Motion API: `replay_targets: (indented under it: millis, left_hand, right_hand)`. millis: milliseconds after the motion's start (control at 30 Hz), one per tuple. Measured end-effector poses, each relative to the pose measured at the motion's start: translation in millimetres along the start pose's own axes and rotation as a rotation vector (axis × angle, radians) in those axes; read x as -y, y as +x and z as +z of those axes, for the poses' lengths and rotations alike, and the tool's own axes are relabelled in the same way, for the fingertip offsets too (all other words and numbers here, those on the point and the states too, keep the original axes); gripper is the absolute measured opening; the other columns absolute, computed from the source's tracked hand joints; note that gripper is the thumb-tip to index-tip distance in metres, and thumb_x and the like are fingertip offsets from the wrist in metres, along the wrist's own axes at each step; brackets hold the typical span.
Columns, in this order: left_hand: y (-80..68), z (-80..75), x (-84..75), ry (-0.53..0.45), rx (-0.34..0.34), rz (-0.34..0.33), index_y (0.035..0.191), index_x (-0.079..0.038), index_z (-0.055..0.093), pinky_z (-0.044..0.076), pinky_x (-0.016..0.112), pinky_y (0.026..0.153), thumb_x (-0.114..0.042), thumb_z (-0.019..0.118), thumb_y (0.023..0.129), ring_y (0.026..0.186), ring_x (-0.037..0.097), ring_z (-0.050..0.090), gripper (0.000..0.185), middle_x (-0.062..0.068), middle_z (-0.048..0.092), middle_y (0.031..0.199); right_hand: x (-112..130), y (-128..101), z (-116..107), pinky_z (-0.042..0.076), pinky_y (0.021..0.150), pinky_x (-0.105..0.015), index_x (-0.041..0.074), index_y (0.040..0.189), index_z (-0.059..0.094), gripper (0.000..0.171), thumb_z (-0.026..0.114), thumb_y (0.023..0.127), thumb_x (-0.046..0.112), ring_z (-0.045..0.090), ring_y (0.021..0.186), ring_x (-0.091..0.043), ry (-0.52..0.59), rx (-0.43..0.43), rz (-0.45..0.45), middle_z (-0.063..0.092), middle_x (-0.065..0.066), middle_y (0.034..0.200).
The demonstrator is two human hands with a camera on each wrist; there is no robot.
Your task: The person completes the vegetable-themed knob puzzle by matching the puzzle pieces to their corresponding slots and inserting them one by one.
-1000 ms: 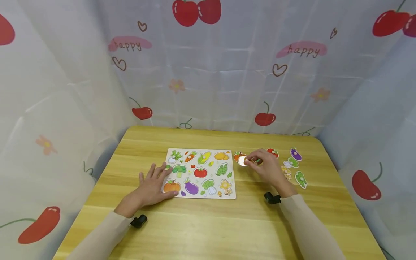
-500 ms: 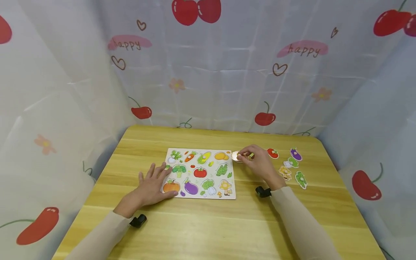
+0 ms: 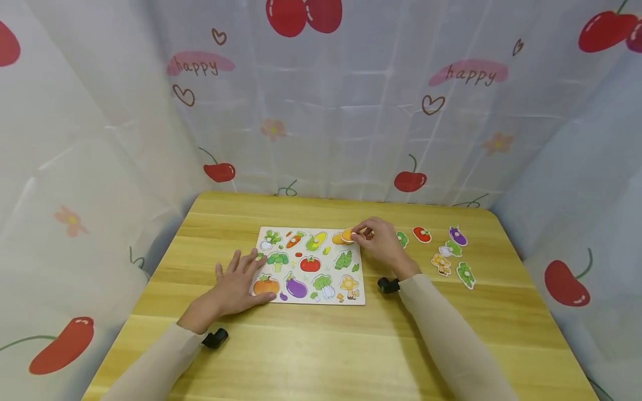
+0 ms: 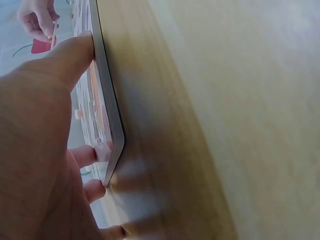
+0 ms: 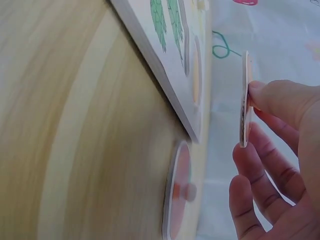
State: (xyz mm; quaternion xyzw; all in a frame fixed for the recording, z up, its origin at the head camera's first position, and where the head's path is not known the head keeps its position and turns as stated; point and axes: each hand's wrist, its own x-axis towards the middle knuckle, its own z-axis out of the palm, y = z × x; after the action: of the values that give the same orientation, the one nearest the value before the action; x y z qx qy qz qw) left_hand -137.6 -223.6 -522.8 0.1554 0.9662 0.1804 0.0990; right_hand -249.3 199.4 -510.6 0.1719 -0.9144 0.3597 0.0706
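A flat vegetable puzzle board lies on the table, with printed vegetables on it and knobbed pieces in its top row. My left hand rests on its left edge, fingers spread; in the left wrist view the thumb presses on the rim. Over the board's top right corner, my right hand pinches an orange-yellow, potato-like puzzle piece. The right wrist view shows this piece tilted on edge and held clear of the board. Below it, a round reddish knobbed piece lies beside the board.
Right of the right hand lie several loose pieces: broccoli, tomato, eggplant, cabbage, mushroom and pea pods. A patterned curtain encloses the wooden table.
My right hand has carried the potato-like piece leftward, from above the loose pieces to over the board's top right corner. The left hand has stayed on the board.
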Motion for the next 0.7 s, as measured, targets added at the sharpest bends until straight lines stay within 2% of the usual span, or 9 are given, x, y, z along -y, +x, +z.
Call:
replay_targets:
  millis: [167,400,700]
  left_hand:
    - [0.6,1.0,0.1,-0.001,-0.005,0.003,0.185,-0.017,0.036,0.008,0.105,0.122,-0.075,0.075,0.103,0.177,0.067,0.012,0.108,0.022,0.025,0.194]
    - [1.3,0.6,0.5,0.009,-0.011,0.007,0.185,-0.017,0.036,0.008,0.105,0.122,-0.075,0.075,0.104,0.177,0.067,0.012,0.107,0.021,0.025,0.194]
    - [0.0,-1.0,-1.2,0.01,-0.005,0.006,0.184,-0.016,0.036,0.009,0.105,0.122,-0.073,0.077,0.104,0.177,0.068,0.013,0.107,0.022,0.025,0.193]
  right_hand:
    - [2,7,10,0.062,0.092,-0.042,0.01,0.113,0.09,0.013,0.089,0.107,0.022,0.076,0.105,-0.03,-0.02,0.042,0.032,0.082,-0.013,0.119]
    - [7,17,21,0.058,0.093,-0.043,0.016,0.116,0.089,0.014,0.085,0.109,0.028,0.069,0.105,-0.026,-0.059,0.118,0.121,0.078,-0.009,0.119]
    - [10,20,27,0.06,0.098,-0.046,0.015,0.112,0.088,0.012,0.085,0.109,0.026,0.068,0.106,-0.028,-0.07,0.135,0.162,0.076,-0.009,0.117]
